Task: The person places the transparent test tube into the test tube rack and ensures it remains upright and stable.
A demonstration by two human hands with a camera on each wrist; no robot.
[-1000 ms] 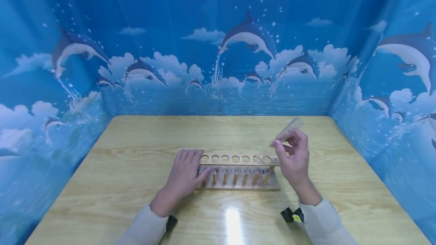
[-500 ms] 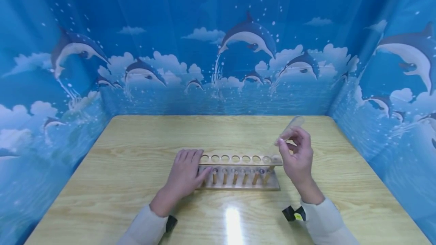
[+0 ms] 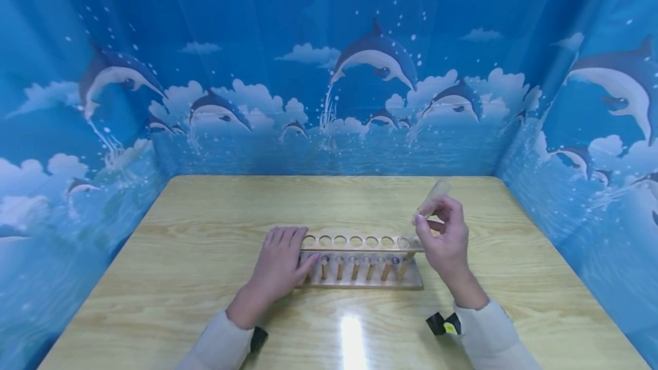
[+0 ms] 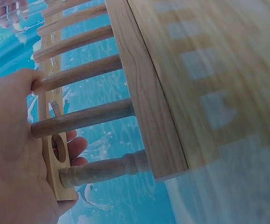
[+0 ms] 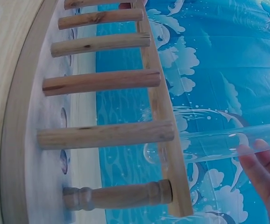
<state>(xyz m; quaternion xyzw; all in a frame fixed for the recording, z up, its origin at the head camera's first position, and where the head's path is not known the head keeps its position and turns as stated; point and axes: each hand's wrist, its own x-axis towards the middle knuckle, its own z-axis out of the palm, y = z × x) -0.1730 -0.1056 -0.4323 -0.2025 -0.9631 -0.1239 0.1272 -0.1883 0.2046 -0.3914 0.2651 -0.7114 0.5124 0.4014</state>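
A wooden test tube rack (image 3: 360, 285) stands on the table, with a row of round holes along its top bar and upright pegs below. My left hand (image 3: 277, 261) grips the left end of that bar, thumb in front and fingers behind, as the left wrist view shows. Over the right end, my right hand (image 3: 446, 241) pinches a clear glass test tube (image 3: 437, 192) between thumb and fingers. The tube leans, its upper end to the right. In the right wrist view its rounded lower end (image 5: 151, 151) pokes through the top bar near the end post.
The rack stands on a wood-grain table (image 3: 216, 204). Behind and at both sides hangs a blue curtain (image 3: 288, 84) printed with dolphins. Dark straps (image 3: 443, 324) show at the wrists.
My right hand has shifted a little right, then slightly back left and down with the test tube, whose upper end now sits lower. My left hand stays on the rack.
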